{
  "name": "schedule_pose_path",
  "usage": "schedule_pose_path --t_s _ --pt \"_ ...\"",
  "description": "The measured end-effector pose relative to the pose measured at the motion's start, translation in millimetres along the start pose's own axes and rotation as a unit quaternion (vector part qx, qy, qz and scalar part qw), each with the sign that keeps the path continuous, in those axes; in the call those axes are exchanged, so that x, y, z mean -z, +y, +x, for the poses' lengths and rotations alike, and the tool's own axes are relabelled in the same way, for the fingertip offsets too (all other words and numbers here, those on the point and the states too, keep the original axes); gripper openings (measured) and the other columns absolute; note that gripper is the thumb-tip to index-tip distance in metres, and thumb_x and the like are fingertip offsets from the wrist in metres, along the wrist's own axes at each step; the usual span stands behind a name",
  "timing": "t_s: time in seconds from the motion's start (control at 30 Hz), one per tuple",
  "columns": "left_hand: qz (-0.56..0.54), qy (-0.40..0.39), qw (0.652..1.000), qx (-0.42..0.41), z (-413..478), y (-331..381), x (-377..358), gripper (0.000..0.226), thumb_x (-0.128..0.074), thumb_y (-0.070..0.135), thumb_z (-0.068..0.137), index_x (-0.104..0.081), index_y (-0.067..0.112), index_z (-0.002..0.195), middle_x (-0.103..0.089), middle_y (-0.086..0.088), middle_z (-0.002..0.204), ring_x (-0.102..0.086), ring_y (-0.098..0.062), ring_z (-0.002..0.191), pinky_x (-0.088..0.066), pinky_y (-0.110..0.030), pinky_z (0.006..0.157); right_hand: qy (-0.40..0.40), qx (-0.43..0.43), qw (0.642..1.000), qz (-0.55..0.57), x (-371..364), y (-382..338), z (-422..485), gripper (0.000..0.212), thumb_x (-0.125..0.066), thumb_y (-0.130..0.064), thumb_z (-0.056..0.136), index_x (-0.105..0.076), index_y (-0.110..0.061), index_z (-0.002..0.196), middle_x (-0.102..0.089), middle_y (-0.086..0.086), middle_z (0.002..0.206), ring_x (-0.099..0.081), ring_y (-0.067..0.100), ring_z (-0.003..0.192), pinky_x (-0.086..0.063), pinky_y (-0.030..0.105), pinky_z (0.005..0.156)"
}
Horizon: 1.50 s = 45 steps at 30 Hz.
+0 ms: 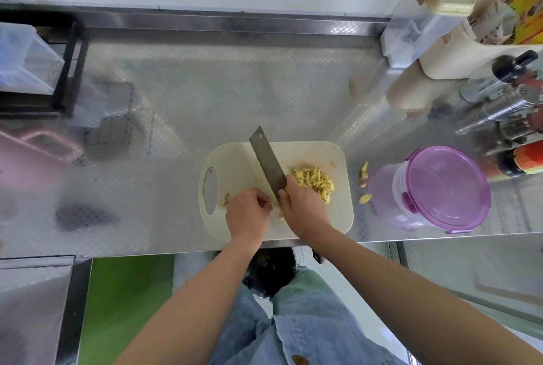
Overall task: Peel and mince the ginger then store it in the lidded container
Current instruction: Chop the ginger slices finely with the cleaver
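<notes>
On my feed the cutting board lies at the near edge of the counter, a little right of the middle, with its handle hole toward the left. The right hand is curled around the handle of the cleaver, and the grip hides the handle completely. The blade reaches away from the person and slants leftward over the board. The left hand sits just beside the heel of the blade with its fingers curled in toward the steel. I cannot tell whether they pinch a bit of ginger or nothing at all, because the knuckles cover whatever lies under them. The chopped ginger lies in a loose yellow heap on the right half of the board, right of the blade and up against the far side of the right hand. I can make out a few small crumbs at the board's left end, near the handle hole. Several ginger scraps lie on the bare counter between the board and the lidded container. That container stands close to the counter's near edge, toward its right end, clear-walled with a purple lid on top. Bottles crowd the counter's right edge behind it.
</notes>
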<state>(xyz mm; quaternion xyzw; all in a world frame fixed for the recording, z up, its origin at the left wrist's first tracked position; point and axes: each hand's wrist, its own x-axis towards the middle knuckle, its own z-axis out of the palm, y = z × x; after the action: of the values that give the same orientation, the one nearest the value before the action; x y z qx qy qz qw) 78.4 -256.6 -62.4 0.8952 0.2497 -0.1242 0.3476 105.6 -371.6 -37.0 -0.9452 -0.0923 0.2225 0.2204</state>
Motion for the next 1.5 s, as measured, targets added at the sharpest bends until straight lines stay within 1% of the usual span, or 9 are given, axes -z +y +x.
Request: schedule_pose_path --t_s 0.17,0.47,0.8,0.93,1.07,1.13,1.2,1.37,1.5 --pt "-0.004 -0.005 1.000 -0.001 -1 -2 1 0.006 -0.068 0.021 0.082 -0.074 0.021 0.083 -0.073 0.005 0.085 -0.066 -0.017 0.082 -0.047 -0.027 0.069 -0.012 0.025 0.999 -0.020 3 3 -7 0.014 -0.038 -0.025 0.102 -0.039 -0.011 0.101 -0.042 0.000 0.063 -0.045 0.026 0.059 -0.029 0.033 0.049" --pt "-0.010 -0.010 1.000 0.007 1 -3 -1 0.011 -0.065 0.019 0.082 -0.075 0.022 0.081 -0.073 0.004 0.083 -0.066 -0.019 0.081 -0.049 -0.028 0.069 -0.031 0.015 0.999 -0.019 -1 0 -9 0.015 -0.037 -0.025 0.102 -0.040 -0.010 0.104 -0.047 0.006 0.072 -0.047 0.029 0.065 -0.037 0.034 0.058" --pt "0.000 -0.007 1.000 0.010 2 -4 -5 0.012 -0.064 0.028 0.085 -0.075 0.022 0.087 -0.073 0.002 0.085 -0.065 -0.021 0.082 -0.046 -0.029 0.065 -0.035 0.009 0.999 -0.021 -10 -2 -3 0.014 -0.035 -0.023 0.102 -0.030 -0.015 0.092 -0.036 -0.004 0.063 -0.045 0.028 0.063 -0.031 0.033 0.056" --pt "0.006 -0.005 1.000 0.005 1 -2 -3 0.015 -0.063 0.032 0.087 -0.075 0.022 0.086 -0.072 0.002 0.082 -0.065 -0.021 0.080 -0.039 -0.027 0.061 -0.029 0.005 0.999 -0.027 -13 -6 3 0.013 -0.034 -0.024 0.102 -0.032 -0.015 0.094 -0.038 -0.003 0.064 -0.047 0.029 0.063 -0.034 0.034 0.056" --pt "0.002 -0.014 1.000 0.000 3 -5 -3 0.010 -0.065 0.025 0.085 -0.074 0.022 0.087 -0.072 0.006 0.085 -0.065 -0.016 0.082 -0.047 -0.027 0.067 0.004 -0.012 1.000 -0.016 -7 -1 11 0.015 -0.035 -0.025 0.103 -0.039 -0.010 0.106 -0.050 0.004 0.071 -0.049 0.028 0.063 -0.033 0.032 0.049" --pt "-0.003 -0.018 1.000 -0.014 4 -8 -3 0.009 -0.066 0.023 0.084 -0.075 0.022 0.086 -0.072 0.008 0.085 -0.064 -0.012 0.079 -0.047 -0.024 0.067 0.027 -0.025 0.999 0.020 -2 6 11 0.012 -0.036 -0.022 0.102 -0.039 -0.011 0.101 -0.047 0.002 0.066 -0.046 0.025 0.057 -0.026 0.031 0.044" --pt "-0.008 -0.012 0.999 -0.029 4 -11 -1 0.010 -0.065 0.024 0.085 -0.074 0.020 0.086 -0.071 0.009 0.083 -0.063 -0.011 0.076 -0.044 -0.022 0.065 0.038 -0.028 0.997 0.058 3 12 8 0.010 -0.038 -0.021 0.101 -0.038 -0.012 0.096 -0.045 0.002 0.062 -0.045 0.024 0.055 -0.030 0.033 0.045" --pt "-0.026 0.050 0.998 -0.026 3 -12 7 0.009 -0.060 0.019 0.088 -0.068 0.016 0.088 -0.068 0.003 0.082 -0.061 -0.018 0.076 -0.048 -0.030 0.068 0.001 0.017 0.998 0.061 -7 5 -10 0.017 -0.041 -0.023 0.101 -0.044 -0.007 0.105 -0.052 0.005 0.068 -0.050 0.027 0.061 -0.036 0.035 0.050" --pt "-0.006 0.054 0.998 -0.025 1 -13 10 0.009 -0.057 0.020 0.091 -0.066 0.018 0.090 -0.066 0.005 0.081 -0.061 -0.016 0.075 -0.045 -0.027 0.065 -0.011 0.022 0.999 0.045 -20 4 -20 0.036 -0.039 -0.024 0.100 -0.039 -0.008 0.133 -0.061 0.011 0.077 -0.055 0.030 0.067 -0.042 0.037 0.058"
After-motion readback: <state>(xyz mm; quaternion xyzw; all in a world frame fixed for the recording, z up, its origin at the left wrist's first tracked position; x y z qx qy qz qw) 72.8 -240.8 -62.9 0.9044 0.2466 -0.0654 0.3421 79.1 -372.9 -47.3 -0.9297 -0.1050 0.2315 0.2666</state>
